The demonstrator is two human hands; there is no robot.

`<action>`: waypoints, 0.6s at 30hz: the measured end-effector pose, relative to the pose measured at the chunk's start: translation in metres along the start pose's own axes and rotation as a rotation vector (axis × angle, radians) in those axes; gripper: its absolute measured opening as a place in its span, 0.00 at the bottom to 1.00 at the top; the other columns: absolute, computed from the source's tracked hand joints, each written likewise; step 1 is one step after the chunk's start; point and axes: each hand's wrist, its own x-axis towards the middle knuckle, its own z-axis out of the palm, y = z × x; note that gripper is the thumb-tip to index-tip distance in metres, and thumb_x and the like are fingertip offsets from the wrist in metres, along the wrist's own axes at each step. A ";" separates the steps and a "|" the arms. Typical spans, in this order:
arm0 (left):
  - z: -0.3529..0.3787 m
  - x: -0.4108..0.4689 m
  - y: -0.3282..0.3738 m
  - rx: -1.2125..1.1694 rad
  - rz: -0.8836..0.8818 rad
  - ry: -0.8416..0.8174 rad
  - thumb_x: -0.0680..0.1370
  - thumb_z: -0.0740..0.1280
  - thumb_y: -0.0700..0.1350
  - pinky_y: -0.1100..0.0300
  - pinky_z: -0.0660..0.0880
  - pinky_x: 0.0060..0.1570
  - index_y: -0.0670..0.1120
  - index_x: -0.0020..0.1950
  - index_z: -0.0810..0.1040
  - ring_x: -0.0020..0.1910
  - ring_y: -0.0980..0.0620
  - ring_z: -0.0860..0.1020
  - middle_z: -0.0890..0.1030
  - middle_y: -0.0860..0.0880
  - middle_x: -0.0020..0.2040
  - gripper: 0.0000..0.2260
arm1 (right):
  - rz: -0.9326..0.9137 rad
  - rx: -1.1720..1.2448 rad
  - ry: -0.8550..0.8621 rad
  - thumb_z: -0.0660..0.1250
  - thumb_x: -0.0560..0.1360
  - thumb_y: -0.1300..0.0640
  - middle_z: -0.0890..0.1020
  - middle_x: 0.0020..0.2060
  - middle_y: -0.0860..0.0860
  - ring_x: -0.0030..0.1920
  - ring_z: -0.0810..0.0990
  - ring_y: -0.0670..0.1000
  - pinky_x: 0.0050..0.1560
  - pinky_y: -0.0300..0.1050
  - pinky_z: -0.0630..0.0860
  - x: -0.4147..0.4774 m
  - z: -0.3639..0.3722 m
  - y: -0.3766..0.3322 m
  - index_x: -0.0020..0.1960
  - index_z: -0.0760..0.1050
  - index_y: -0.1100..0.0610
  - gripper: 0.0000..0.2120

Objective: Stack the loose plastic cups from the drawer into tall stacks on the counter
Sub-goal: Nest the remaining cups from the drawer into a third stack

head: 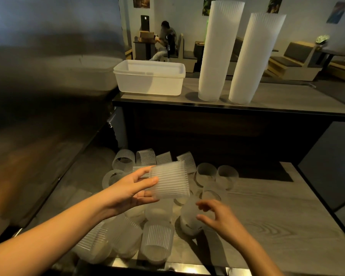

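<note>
My left hand (131, 189) holds a short stack of ribbed clear plastic cups (170, 180) on its side, above the drawer. My right hand (220, 215) hovers with fingers spread and curved just over a loose frosted cup (188, 220), holding nothing. Several loose ribbed cups (157, 240) lie scattered in the drawer (267, 206), some upright, some tipped. Two tall cup stacks (219, 52) (255, 58) stand upside down on the upper counter (287, 98), leaning slightly right.
A white plastic tub (149, 77) sits on the counter left of the stacks. A large steel surface (48, 86) fills the left. Beyond the counter a person sits at a table (165, 40) among benches.
</note>
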 end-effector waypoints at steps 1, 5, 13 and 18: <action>0.000 0.000 0.000 0.004 0.000 -0.003 0.68 0.68 0.43 0.54 0.80 0.50 0.50 0.64 0.73 0.54 0.43 0.81 0.79 0.44 0.60 0.24 | 0.017 -0.012 -0.018 0.65 0.75 0.51 0.74 0.52 0.39 0.52 0.72 0.37 0.49 0.29 0.70 0.000 0.003 0.000 0.59 0.70 0.44 0.14; 0.000 -0.001 0.000 -0.005 -0.001 -0.003 0.68 0.68 0.42 0.54 0.80 0.49 0.49 0.64 0.73 0.54 0.43 0.81 0.79 0.44 0.59 0.23 | 0.026 0.025 -0.029 0.63 0.76 0.54 0.75 0.47 0.39 0.49 0.74 0.36 0.48 0.30 0.72 0.001 0.006 -0.002 0.52 0.71 0.42 0.08; -0.002 0.001 -0.001 -0.015 0.013 0.019 0.68 0.69 0.43 0.53 0.79 0.51 0.49 0.65 0.72 0.54 0.43 0.81 0.79 0.44 0.60 0.25 | 0.025 0.788 0.403 0.62 0.74 0.62 0.84 0.41 0.49 0.43 0.81 0.42 0.43 0.32 0.77 -0.004 -0.036 -0.033 0.49 0.78 0.51 0.09; -0.001 0.003 -0.003 -0.019 0.014 0.046 0.66 0.70 0.43 0.54 0.80 0.49 0.49 0.62 0.73 0.51 0.44 0.82 0.79 0.44 0.59 0.24 | -0.038 0.950 0.387 0.63 0.69 0.54 0.84 0.41 0.50 0.44 0.82 0.46 0.47 0.37 0.79 -0.009 -0.048 -0.056 0.49 0.79 0.53 0.11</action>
